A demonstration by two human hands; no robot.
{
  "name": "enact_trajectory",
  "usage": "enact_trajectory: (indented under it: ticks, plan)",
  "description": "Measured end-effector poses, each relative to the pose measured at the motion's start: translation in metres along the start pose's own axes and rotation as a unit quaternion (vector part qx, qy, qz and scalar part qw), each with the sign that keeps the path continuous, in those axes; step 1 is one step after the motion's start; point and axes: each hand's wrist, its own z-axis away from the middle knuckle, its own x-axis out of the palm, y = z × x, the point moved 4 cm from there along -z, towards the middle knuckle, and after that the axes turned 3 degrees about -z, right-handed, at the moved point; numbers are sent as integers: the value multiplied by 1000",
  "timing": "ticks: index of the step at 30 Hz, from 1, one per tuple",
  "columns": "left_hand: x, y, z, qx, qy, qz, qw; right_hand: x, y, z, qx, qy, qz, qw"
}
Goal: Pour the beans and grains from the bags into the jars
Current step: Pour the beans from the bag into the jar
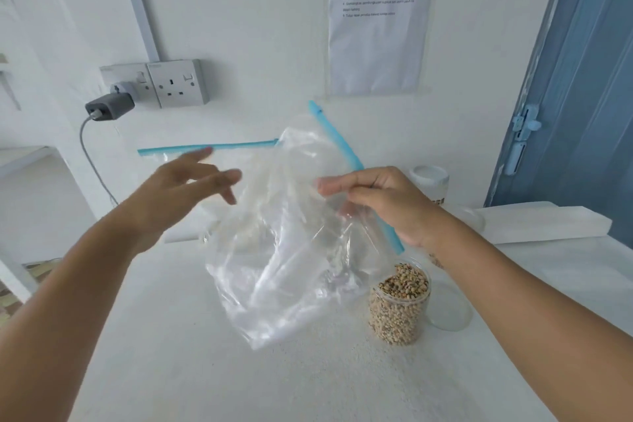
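— What is lying nearest to you now?

— The open jar (400, 305) is standing on the table (239, 380), full of beans almost to the rim, and its lid (449, 310) is lying just beside it on the right. It is nearer to my right hand (387, 205) than to my left.

— And the bag?

— My right hand is holding the clear bag (291, 243) up over the table, to the left of the jar. My fingers are curling around its blue zip strip (346, 151) and pinching the plastic. The strip is running slantwise, from high and far down to my wrist. The bag is looking empty to me, with its bottom hanging low toward me.

— What is your left hand doing?

— My left hand (185, 185) is staying loose, fingers spread and gripping nothing, just beside the bag. Behind it, the other blue strip (205, 148) is lying level.

— Anything farther?

— A second jar (432, 181) with a white cap is standing behind my right hand. I think it is the next one.
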Motion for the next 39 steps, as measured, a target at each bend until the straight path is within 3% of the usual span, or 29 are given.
enact_trajectory:
  ticks: [4,8,12,16,19,22,24,27,29,33,39]
  plan:
    - [35,8,-12,-30,-163,80,983,17,4,0,23,-77,52,995]
    - [49,-6,-22,-51,-215,157,963,13,-1,0,32,-89,140,986]
    - [38,-17,-19,-79,-177,143,971,-11,1,-5,2,-11,318,948]
    - [34,-23,-12,-64,-161,163,971,-14,13,-9,-48,38,348,935]
    - [25,-25,-13,-63,-66,256,962,-12,19,-9,-82,123,362,920]
    - [11,-30,-13,-68,6,342,937,-5,24,5,-121,256,300,911]
    - [0,-32,-15,-63,31,398,915,6,32,10,-96,283,177,938]
    - [-14,-35,-19,-44,35,438,897,26,39,3,-29,204,-18,978]
    - [-20,-38,-19,-36,36,465,884,37,35,-6,1,137,-100,985]
    - [-26,-46,-17,-55,46,497,865,44,28,-22,34,104,-147,983]
    - [-11,-38,-12,-84,58,466,879,24,22,-22,28,182,-108,977]
